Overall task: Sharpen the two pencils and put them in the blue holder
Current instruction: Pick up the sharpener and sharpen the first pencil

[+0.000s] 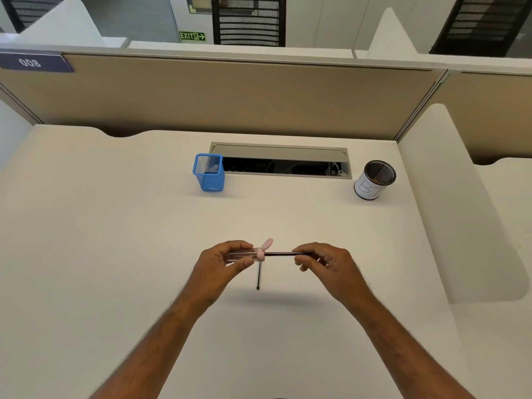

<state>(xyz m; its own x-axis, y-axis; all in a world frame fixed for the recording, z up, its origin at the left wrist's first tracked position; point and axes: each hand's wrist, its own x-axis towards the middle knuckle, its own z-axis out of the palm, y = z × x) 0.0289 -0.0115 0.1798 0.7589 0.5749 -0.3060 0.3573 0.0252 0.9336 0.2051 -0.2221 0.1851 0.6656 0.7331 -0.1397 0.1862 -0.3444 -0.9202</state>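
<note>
While the left hand (227,256) clamps the clear sharpener (244,254), the right hand (319,259), pinching the pencil (280,254), should twist it straight along its axis with gentle inward pressure.

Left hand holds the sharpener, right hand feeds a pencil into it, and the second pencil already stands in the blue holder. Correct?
Not quite. The head view shows the second pencil lying on the desk below the hands, not in the blue holder.

Above the white desk (115,254), the left hand (223,262) grips a clear sharpener (247,254) with a pink cap; the right hand (322,262) pinches a dark pencil (277,254) entering it. A second pencil (258,276) lies below. The blue holder (209,174) stands far left, a black mesh cup (374,181) far right.
</note>
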